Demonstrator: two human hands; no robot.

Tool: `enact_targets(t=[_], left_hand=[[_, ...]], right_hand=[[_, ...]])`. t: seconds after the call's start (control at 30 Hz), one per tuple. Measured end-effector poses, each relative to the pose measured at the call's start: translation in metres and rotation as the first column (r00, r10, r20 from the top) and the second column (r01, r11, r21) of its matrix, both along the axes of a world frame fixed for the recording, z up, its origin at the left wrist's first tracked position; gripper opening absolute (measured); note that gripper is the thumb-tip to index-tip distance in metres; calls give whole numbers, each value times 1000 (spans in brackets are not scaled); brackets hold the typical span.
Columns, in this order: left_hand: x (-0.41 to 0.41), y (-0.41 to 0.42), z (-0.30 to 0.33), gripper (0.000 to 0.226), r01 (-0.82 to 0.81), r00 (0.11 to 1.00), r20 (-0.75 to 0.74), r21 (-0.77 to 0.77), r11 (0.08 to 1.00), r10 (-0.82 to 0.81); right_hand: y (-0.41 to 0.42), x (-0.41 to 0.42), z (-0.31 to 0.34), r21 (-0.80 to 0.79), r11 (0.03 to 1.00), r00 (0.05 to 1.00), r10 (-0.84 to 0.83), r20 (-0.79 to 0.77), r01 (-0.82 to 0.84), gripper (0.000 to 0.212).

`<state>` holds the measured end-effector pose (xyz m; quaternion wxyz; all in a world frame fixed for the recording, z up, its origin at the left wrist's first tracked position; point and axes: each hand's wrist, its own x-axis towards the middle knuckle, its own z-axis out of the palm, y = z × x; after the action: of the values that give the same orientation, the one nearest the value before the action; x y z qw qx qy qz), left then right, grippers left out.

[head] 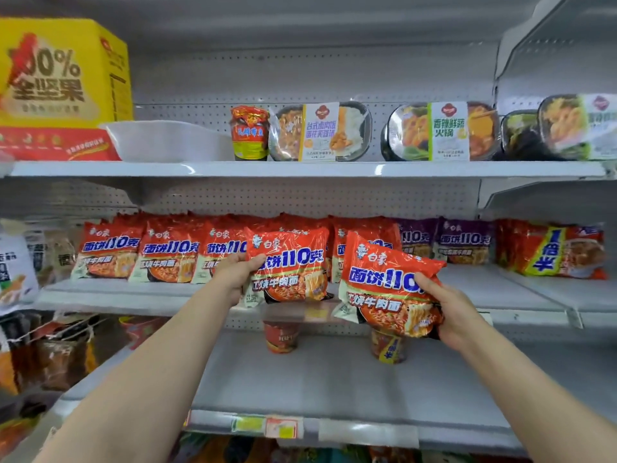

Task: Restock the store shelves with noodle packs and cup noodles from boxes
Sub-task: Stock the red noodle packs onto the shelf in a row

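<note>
Our left hand (235, 272) gripping one red noodle pack (290, 265) at the middle shelf (133, 295), our right hand (447, 312) clutching another red pack (384, 285) beside it

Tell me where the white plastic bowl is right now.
The white plastic bowl sits on the top shelf, left of centre in the head view, between the yellow cardboard box and a red-topped jar.

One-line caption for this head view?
Left hand and right hand each hold a red noodle pack at the middle shelf.
</note>
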<state>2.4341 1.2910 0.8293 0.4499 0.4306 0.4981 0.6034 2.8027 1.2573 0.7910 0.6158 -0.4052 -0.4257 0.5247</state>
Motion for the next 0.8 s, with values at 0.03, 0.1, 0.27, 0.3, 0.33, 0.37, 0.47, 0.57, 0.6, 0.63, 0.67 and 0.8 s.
enact_targets(t=[0.03,0.1,0.27,0.3,0.33,0.37,0.47,0.57,0.6,0.63,0.67,0.8], left_hand=[[-3,10,1,49,3,1000,-2,11,1000,-3],[-2,28,6,70,28,999,-26,26,999,-27],[9,63,11,66,72,997,-36,42,996,-71],[9,71,11,66,75,997,-32,43,996,-74],[9,78,10,65,79,996,-31,56,995,-78],[9,84,10,65,72,997,-34,69,995,-70],[12,104,6,59,54,998,-43,101,993,-50],[16,118,2,49,-4,994,-112,116,993,17],[16,120,1,49,-29,988,-144,122,992,47],[16,122,-1,49,-56,981,-177,129,990,79],[16,123,-2,50,-79,971,-212,142,987,109],[19,127,-13,48,-130,911,-365,192,973,193]], right_hand=[[2,-2,3,3,1000,1000,-19,14,19,52],[5,-4,10,16,998,997,-64,35,63,47],[9,-5,12,38,989,989,-146,30,145,41],[10,-5,11,41,987,987,-159,29,158,44],[11,-5,9,43,985,985,-170,30,168,46],[11,-6,8,46,983,984,-176,28,175,45],[13,-7,6,50,978,979,-202,18,201,39],[15,-6,4,48,975,976,-219,14,218,42],[16,-5,4,48,973,974,-225,16,224,42],[16,-5,3,47,973,974,-227,12,226,41],[17,-6,4,48,973,974,-226,6,225,39],[19,-4,-3,44,973,974,-226,-5,226,45]])
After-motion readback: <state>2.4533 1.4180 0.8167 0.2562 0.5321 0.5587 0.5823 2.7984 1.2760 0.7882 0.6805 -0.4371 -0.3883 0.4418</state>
